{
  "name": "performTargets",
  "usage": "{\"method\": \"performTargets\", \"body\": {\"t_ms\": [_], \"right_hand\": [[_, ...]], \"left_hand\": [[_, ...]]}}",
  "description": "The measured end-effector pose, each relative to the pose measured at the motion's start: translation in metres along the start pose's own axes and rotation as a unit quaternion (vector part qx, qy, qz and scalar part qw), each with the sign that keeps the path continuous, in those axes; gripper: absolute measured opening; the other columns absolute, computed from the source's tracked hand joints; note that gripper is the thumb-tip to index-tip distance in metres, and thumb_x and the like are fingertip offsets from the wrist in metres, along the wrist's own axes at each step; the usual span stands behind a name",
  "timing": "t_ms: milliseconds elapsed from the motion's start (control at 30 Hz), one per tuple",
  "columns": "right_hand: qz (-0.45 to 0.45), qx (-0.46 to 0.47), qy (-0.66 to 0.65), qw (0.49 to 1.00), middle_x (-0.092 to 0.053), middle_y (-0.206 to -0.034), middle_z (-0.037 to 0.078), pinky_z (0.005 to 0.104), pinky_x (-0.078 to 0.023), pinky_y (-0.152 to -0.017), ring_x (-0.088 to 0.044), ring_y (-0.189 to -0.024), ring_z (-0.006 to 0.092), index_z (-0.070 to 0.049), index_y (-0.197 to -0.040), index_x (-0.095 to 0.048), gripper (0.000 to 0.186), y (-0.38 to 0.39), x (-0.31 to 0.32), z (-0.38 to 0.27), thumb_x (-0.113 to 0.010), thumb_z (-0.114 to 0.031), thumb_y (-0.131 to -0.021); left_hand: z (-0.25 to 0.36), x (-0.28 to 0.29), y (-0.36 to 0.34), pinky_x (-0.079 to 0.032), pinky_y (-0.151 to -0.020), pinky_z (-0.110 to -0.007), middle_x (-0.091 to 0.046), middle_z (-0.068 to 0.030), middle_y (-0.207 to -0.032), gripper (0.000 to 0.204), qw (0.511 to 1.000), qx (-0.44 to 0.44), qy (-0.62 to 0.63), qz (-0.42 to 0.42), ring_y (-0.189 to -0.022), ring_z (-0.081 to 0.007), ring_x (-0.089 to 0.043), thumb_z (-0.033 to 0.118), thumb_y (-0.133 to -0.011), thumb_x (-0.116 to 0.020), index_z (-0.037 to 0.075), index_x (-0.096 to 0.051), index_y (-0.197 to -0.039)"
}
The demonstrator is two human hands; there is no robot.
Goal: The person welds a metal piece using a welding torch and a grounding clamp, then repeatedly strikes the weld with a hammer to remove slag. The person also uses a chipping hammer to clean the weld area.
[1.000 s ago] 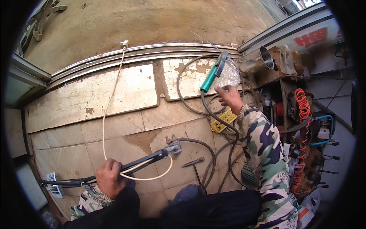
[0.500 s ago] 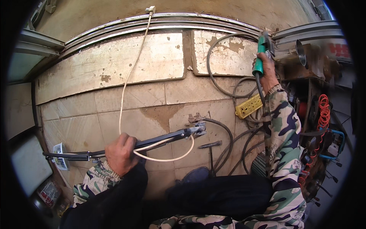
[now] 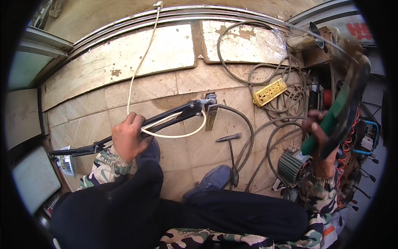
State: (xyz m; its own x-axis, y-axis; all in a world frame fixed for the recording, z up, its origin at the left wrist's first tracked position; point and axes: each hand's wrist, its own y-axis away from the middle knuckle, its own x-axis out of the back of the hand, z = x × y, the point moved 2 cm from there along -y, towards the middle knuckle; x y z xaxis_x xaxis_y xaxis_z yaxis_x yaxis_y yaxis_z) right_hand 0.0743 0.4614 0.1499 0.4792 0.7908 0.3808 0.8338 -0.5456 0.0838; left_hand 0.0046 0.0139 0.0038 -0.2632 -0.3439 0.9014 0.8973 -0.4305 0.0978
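My left hand [image 3: 130,137] is closed around a long black jointed metal arm [image 3: 170,117], and a cream cord [image 3: 176,136] runs along it and loops below. At the arm's far end sits a metal clamp [image 3: 211,114] with a dark cable trailing right. On the right, my right hand [image 3: 319,133] grips a green-and-black welding electrode holder [image 3: 338,110], blurred by motion. A thin welding rod [image 3: 323,38] extends from its upper end toward the upper left. A chipping hammer [image 3: 230,151] lies on the tiles by my shoe.
A yellow power strip [image 3: 270,92] lies among coiled cables [image 3: 286,106]. To the right are a green electric motor [image 3: 293,164], an orange coiled hose [image 3: 347,139] and a metal funnel shape [image 3: 316,35]. Light boards [image 3: 124,66] lie before the door track. A white slatted lamp-like cage [image 3: 67,163] sits left.
My right hand has swung the electrode holder back toward me and to the right, from beside the door track. My left hand and the jointed arm have shifted slightly upward in view.
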Motion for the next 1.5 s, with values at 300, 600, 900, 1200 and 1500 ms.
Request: {"method": "performTargets", "body": {"t_ms": [300,600,900,1200,1500], "right_hand": [[-0.044,-0.017,-0.016,0.999,-0.059,-0.093,0.013,0.0286,-0.055,-0.066,-0.062,-0.073,0.0184,0.0,-0.114,-0.053,0.036,0.058,0.026,-0.004,-0.068,-0.026,-0.094],[-0.072,-0.067,0.095,0.991,-0.063,-0.098,0.004,0.0251,-0.056,-0.058,-0.064,-0.071,0.0104,0.002,-0.133,-0.054,0.045,0.064,0.044,-0.018,-0.074,-0.008,-0.094],[-0.176,0.208,0.158,0.949,-0.067,-0.098,0.014,0.0313,-0.059,-0.073,-0.07,-0.078,0.018,0.003,-0.113,-0.064,0.025,0.058,0.036,-0.023,-0.072,-0.003,-0.091],[-0.156,-0.037,0.061,0.985,-0.064,-0.08,0.009,0.0241,-0.052,-0.056,-0.066,-0.066,0.0156,0.005,-0.12,-0.056,0.035,0.079,0.024,-0.029,-0.074,-0.005,-0.092],[-0.088,-0.097,0.02,0.991,-0.065,-0.086,0.004,0.0241,-0.053,-0.067,-0.062,-0.07,0.0105,0.004,-0.117,-0.065,0.037,0.089,0.004,-0.034,-0.078,0.002,-0.082]], "left_hand": [[-0.003,-0.003,0.002,-0.055,-0.063,-0.045,-0.062,-0.0109,-0.086,0.04,1.0,0.011,-0.002,-0.006,-0.073,-0.0341,-0.069,0.021,-0.065,-0.087,0.008,-0.064,-0.095],[0.0,-0.001,0.01,-0.055,-0.061,-0.045,-0.061,-0.0103,-0.085,0.038,1.0,0.004,-0.016,-0.001,-0.071,-0.0333,-0.068,0.022,-0.066,-0.087,0.008,-0.065,-0.093],[0.003,-0.003,0.011,-0.054,-0.059,-0.045,-0.061,-0.0105,-0.083,0.036,1.0,-0.005,-0.002,0.022,-0.067,-0.0345,-0.067,0.022,-0.067,-0.087,0.008,-0.064,-0.091],[0.001,-0.005,0.013,-0.054,-0.06,-0.045,-0.062,-0.0108,-0.083,0.036,1.0,0.004,-0.013,0.013,-0.068,-0.0349,-0.067,0.023,-0.068,-0.088,0.007,-0.063,-0.09],[0.004,-0.001,0.012,-0.055,-0.06,-0.045,-0.062,-0.0111,-0.083,0.035,1.0,-0.003,-0.008,0.016,-0.068,-0.035,-0.067,0.023,-0.069,-0.087,0.007,-0.063,-0.089]]}}
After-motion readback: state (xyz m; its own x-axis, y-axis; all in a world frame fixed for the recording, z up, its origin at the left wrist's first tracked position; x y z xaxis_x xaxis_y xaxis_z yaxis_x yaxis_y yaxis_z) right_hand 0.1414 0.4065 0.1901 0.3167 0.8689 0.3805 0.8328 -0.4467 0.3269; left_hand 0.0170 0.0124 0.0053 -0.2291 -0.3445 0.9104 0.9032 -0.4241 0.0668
